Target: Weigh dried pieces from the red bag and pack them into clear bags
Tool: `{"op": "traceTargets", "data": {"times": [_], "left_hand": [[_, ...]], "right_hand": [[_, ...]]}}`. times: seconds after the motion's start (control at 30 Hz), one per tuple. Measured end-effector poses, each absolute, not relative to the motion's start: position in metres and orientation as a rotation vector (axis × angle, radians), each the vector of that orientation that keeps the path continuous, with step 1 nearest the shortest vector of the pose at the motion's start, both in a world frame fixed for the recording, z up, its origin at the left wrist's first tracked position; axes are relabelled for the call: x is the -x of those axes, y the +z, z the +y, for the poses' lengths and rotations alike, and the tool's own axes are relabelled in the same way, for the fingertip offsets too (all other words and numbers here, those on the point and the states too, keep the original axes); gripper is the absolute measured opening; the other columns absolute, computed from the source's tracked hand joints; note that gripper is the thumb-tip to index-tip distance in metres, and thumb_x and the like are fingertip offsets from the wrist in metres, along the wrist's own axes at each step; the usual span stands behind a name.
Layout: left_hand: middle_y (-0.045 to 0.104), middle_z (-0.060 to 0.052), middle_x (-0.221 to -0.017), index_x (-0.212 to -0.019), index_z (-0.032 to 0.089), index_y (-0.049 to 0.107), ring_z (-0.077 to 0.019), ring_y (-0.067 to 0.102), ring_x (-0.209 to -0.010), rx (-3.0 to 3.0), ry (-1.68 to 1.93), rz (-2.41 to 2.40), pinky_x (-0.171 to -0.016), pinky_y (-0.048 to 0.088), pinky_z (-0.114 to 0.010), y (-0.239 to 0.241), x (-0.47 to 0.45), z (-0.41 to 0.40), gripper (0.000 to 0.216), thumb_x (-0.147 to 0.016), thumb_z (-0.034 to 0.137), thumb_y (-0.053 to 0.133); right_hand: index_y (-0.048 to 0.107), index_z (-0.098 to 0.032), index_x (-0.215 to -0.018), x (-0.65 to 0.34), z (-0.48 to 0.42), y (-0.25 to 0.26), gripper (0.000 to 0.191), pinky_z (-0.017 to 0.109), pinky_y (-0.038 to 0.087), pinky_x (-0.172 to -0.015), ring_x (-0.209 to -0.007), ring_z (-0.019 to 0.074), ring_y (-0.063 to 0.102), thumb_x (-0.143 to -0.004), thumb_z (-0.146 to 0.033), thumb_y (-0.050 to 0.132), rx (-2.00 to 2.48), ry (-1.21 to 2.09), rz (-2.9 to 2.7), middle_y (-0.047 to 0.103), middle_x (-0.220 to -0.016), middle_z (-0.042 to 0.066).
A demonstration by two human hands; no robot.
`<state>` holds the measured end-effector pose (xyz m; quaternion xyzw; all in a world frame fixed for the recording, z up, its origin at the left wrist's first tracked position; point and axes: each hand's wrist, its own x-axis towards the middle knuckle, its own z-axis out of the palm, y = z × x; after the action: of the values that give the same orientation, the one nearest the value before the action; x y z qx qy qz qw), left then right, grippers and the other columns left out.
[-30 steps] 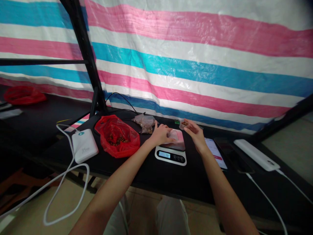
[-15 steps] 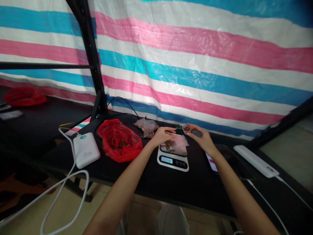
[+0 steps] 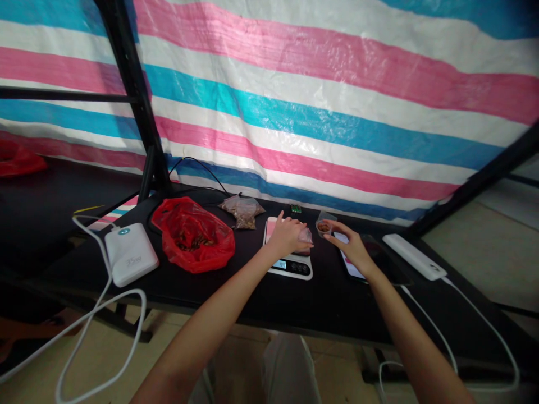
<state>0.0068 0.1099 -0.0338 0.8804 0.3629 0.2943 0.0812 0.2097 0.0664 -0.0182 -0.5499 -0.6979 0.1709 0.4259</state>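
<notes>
A white digital kitchen scale (image 3: 290,267) sits on the black table (image 3: 252,292). My left hand (image 3: 287,238) rests over its platform with fingers curled on a small clear bag (image 3: 306,235). My right hand (image 3: 347,242) is just right of the scale, fingers pinching a small clear cup (image 3: 324,224) that holds brown bits. A red plastic bag (image 3: 193,235) with brown pieces lies left of the scale. Small clear bags of brown material (image 3: 243,210) lie behind it.
A white power bank (image 3: 130,253) with a white cable (image 3: 99,320) sits at the table's left. A phone (image 3: 357,262) lies under my right wrist, and a long white power bank (image 3: 415,256) is farther right. A striped tarp (image 3: 320,112) hangs behind; a black post (image 3: 135,95) stands left.
My left hand moved from the scale's far left corner onto the small bag at the platform's right side. My right hand stayed at the small cup. The camera view shifted.
</notes>
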Motion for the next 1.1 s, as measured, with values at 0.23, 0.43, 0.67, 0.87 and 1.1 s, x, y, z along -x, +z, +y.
{"op": "traceTargets", "data": {"times": [0.23,0.43,0.67,0.87,1.1], "left_hand": [[0.068,-0.009,-0.101,-0.098,0.015,0.068,-0.0217,0.06,-0.093,-1.931,1.116,0.707,-0.093,0.038,-0.037,-0.02,0.002,0.111,0.048,-0.062,0.046,0.072],[0.068,-0.01,-0.09,-0.096,0.01,0.068,-0.0183,0.061,-0.081,-1.263,1.088,0.403,-0.077,0.043,-0.029,-0.016,0.014,0.114,0.052,-0.057,0.043,0.077],[0.064,-0.006,-0.077,-0.09,0.008,0.068,-0.0121,0.055,-0.066,-1.141,1.091,0.342,-0.064,0.038,-0.023,-0.015,0.023,0.114,0.05,-0.056,0.044,0.077],[0.06,-0.003,-0.069,-0.085,0.008,0.068,-0.0086,0.049,-0.06,-1.145,1.108,0.352,-0.058,0.034,-0.02,-0.011,0.03,0.113,0.05,-0.056,0.048,0.076],[0.061,-0.003,-0.074,-0.082,0.01,0.066,-0.0106,0.053,-0.066,-1.158,1.118,0.342,-0.064,0.038,-0.022,-0.015,0.03,0.115,0.044,-0.06,0.048,0.073]], "right_hand": [[0.058,-0.022,-0.116,-0.198,0.066,0.01,0.044,0.042,0.044,-0.093,-0.1,0.023,0.06,-0.075,-0.039,0.063,1.32,0.329,-1.936,0.065,-0.112,0.006],[0.058,-0.028,-0.118,-0.179,0.074,0.055,0.04,0.044,0.042,-0.092,-0.102,0.0239,0.058,-0.079,-0.039,0.06,1.263,0.053,-2.264,0.064,-0.114,0.004],[0.057,-0.027,-0.119,-0.15,0.076,0.092,0.037,0.042,0.043,-0.087,-0.103,0.0243,0.055,-0.084,-0.039,0.053,1.19,-0.143,-2.593,0.062,-0.113,0.007],[0.057,-0.024,-0.119,-0.135,0.08,0.112,0.035,0.038,0.042,-0.085,-0.1,0.0234,0.055,-0.086,-0.034,0.051,1.053,-0.305,-2.778,0.062,-0.11,0.009],[0.056,-0.024,-0.119,-0.125,0.074,0.117,0.034,0.034,0.036,-0.08,-0.097,0.0224,0.053,-0.086,-0.022,0.05,1.023,-0.791,-2.835,0.063,-0.107,0.009]]}}
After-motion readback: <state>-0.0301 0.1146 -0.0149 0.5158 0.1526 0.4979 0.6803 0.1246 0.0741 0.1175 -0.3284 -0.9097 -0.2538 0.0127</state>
